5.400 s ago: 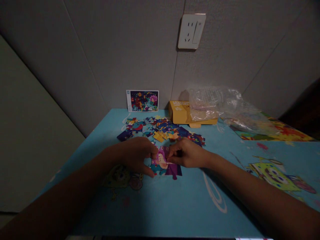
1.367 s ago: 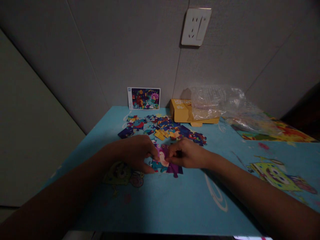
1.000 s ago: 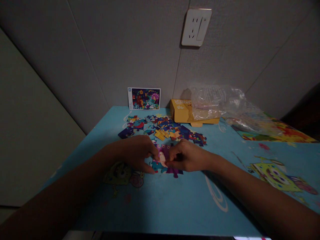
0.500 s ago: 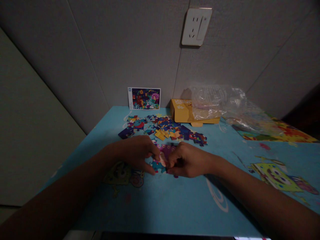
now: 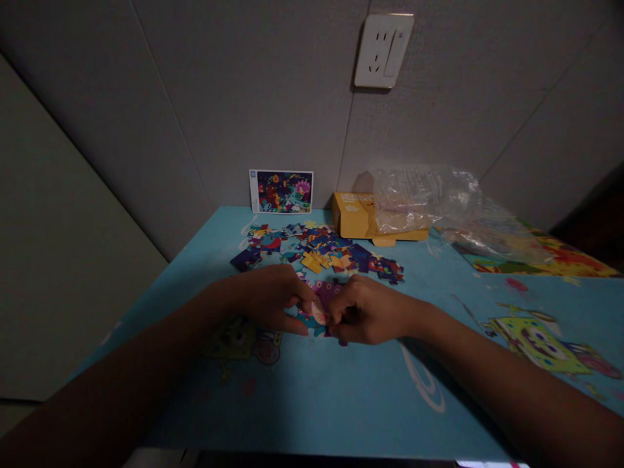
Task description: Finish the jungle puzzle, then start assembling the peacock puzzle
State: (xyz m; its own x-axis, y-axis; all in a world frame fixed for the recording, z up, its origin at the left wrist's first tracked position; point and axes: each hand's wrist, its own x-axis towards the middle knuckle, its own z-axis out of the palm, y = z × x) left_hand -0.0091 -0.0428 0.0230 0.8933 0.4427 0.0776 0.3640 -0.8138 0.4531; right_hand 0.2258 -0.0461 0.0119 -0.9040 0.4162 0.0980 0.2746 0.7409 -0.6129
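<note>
A small joined cluster of puzzle pieces (image 5: pixel 319 311), purple, pink and teal, lies on the light blue cartoon-print table (image 5: pixel 312 390). My left hand (image 5: pixel 270 296) rests curled on its left side, thumb and fingertips pinching its edge. My right hand (image 5: pixel 365 311) is curled against its right side, fingers pressed on the pieces and covering part of them. Both hands nearly touch over the cluster. Just behind them lies a heap of loose puzzle pieces (image 5: pixel 316 250), blue, yellow and red.
A reference picture card (image 5: pixel 281 192) leans on the grey wall at the table's back. A yellow cardboard box (image 5: pixel 355 218) and a crumpled clear plastic bag (image 5: pixel 439 205) sit at the back right. A colourful sheet (image 5: pixel 550 257) lies far right. A wall socket (image 5: pixel 383 51) is above.
My right hand has slid left and down over the cluster, covering the purple lower-right piece. My left hand has barely moved. The loose heap is unchanged.
</note>
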